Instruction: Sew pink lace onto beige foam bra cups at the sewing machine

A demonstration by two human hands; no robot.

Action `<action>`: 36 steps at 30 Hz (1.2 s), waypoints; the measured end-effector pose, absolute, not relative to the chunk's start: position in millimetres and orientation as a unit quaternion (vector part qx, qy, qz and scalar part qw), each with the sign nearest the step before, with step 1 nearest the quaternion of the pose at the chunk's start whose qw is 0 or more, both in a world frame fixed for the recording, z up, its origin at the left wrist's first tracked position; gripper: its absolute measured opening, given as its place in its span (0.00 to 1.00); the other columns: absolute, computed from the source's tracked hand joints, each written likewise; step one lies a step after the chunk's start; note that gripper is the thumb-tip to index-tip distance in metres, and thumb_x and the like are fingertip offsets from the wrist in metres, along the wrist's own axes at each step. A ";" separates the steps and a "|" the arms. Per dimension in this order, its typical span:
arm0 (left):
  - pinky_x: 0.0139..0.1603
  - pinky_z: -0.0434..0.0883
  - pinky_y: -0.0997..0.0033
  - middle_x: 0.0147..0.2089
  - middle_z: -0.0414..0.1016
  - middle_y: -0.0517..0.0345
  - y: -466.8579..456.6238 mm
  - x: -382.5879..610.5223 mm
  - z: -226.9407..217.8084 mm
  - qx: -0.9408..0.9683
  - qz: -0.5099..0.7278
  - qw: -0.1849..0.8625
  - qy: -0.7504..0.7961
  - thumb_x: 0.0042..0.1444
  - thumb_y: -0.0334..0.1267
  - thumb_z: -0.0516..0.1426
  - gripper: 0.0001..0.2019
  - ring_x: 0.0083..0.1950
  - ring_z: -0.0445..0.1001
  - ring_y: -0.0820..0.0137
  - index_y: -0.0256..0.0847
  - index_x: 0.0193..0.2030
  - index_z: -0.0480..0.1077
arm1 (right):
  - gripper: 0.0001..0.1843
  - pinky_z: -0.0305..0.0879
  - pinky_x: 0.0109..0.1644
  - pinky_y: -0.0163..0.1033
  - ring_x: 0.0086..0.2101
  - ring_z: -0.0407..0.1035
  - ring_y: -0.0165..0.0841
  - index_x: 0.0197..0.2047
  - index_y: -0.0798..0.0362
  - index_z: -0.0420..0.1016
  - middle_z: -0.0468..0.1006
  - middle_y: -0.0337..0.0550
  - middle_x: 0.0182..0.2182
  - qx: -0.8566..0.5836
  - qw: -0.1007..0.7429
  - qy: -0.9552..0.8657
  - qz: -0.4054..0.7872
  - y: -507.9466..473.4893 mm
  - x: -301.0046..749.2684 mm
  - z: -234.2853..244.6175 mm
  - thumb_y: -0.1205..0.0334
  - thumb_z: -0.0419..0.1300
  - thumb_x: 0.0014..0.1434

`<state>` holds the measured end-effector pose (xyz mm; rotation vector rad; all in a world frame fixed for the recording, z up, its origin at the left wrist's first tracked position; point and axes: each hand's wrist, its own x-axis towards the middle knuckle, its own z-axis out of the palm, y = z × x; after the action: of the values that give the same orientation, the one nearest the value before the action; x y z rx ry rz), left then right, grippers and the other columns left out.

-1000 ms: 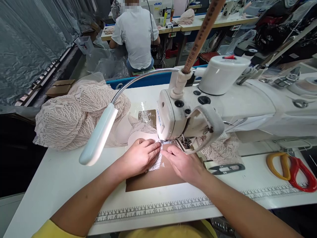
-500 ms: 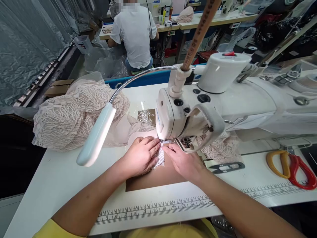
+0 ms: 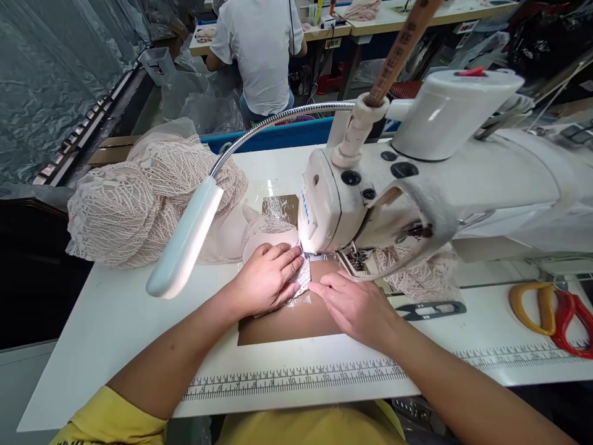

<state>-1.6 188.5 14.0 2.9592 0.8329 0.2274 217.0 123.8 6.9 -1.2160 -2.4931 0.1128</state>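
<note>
Under the head of a white sewing machine (image 3: 331,213) lies a pale lace-edged fabric piece (image 3: 303,276), partly covered by my left hand (image 3: 266,278). That hand rests flat on it, fingers stretched toward the needle area. My right hand (image 3: 356,306) is closed, its fingertips pinching the fabric's near right edge. Beneath both hands is a brown plate (image 3: 287,324) set on the table. A pale moulded cup (image 3: 271,238) with lace trim extends behind my left fingers. The needle itself is hidden by the machine head.
A heap of beige lace pieces (image 3: 125,207) lies at left, beneath a gooseneck lamp (image 3: 185,238). More lace (image 3: 419,272) sits right of the needle area. Thread snips (image 3: 430,310) and red-and-yellow-handled scissors (image 3: 553,315) lie at right. A person (image 3: 259,59) sits beyond the table.
My right fingertips have moved down along the fabric, away from the needle area, and now pinch its lower edge. My left hand stays on the fabric. The camera view has shifted.
</note>
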 end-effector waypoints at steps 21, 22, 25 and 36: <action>0.47 0.65 0.61 0.54 0.73 0.45 189.6 0.8 14.0 0.964 0.110 0.027 0.240 0.65 0.36 0.49 0.16 0.53 0.68 0.59 0.33 0.54 0.69 | 0.21 0.51 0.31 0.37 0.30 0.63 0.31 0.48 0.51 0.76 0.74 0.42 0.31 -0.466 0.095 -0.879 0.001 124.8 212.0 11.2 0.77 0.53 0.54; 0.46 0.64 0.61 0.54 0.73 0.45 190.3 0.4 14.2 0.964 0.109 0.024 0.240 0.65 0.35 0.49 0.15 0.53 0.68 0.59 0.34 0.54 0.69 | 0.22 0.52 0.31 0.37 0.30 0.63 0.31 0.48 0.51 0.76 0.74 0.43 0.32 -0.475 0.097 -0.874 -0.009 125.4 211.1 10.8 0.76 0.53 0.53; 0.47 0.64 0.61 0.55 0.73 0.46 192.4 -1.5 13.7 0.966 0.106 0.022 0.236 0.64 0.34 0.49 0.15 0.54 0.67 0.59 0.36 0.54 0.70 | 0.23 0.54 0.31 0.37 0.30 0.63 0.32 0.48 0.49 0.77 0.74 0.44 0.33 -0.499 0.090 -0.861 -0.039 128.2 208.1 9.7 0.76 0.53 0.53; 0.49 0.63 0.60 0.54 0.74 0.48 201.4 -3.9 4.1 0.957 0.105 0.018 0.268 0.64 0.34 0.49 0.15 0.51 0.67 0.61 0.41 0.54 0.70 | 0.21 0.57 0.35 0.37 0.33 0.66 0.33 0.49 0.47 0.77 0.76 0.44 0.36 -0.541 0.092 -0.835 -0.034 136.0 204.6 5.9 0.74 0.54 0.56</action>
<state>-3.9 201.4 4.1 2.9744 0.8340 0.3270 204.6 136.0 5.9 -1.6064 -2.4804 -0.1000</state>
